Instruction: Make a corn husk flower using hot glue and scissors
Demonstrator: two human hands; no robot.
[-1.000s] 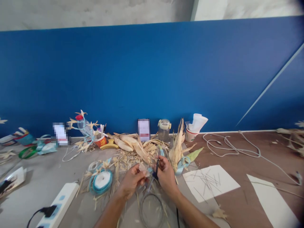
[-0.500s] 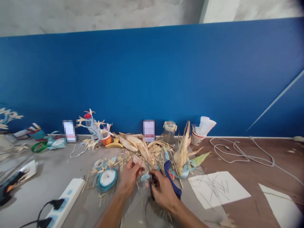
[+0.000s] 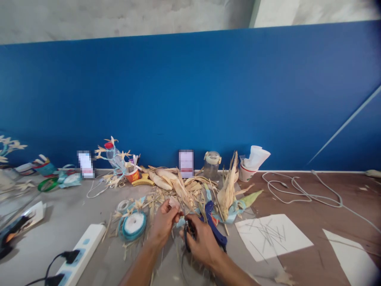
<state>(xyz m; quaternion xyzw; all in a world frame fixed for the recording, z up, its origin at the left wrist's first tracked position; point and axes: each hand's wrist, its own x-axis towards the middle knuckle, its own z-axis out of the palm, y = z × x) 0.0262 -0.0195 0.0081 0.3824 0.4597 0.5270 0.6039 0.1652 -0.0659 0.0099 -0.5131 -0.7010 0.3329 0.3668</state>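
Note:
My left hand [image 3: 163, 224] pinches a small pale piece of corn husk [image 3: 173, 203] above the table. Just right of it, my right hand [image 3: 200, 240] is closed round small black-handled scissors [image 3: 187, 231], whose tips point toward the husk piece. A blue glue gun [image 3: 214, 229] lies right behind my right hand. A heap of dry corn husks [image 3: 190, 188] is spread behind both hands. A spool of light blue ribbon [image 3: 132, 225] lies left of my left hand.
A white power strip [image 3: 81, 249] with a black plug lies front left. White sheets with thin wires [image 3: 274, 236] lie right, with a white cable [image 3: 300, 190] behind. A glass jar [image 3: 212, 164], a paper cup [image 3: 249, 169] and a husk-flower bottle [image 3: 113, 159] stand along the blue wall.
My right hand has come down and nearer to me with the scissors, uncovering the blue glue gun. The view has shifted slightly left.

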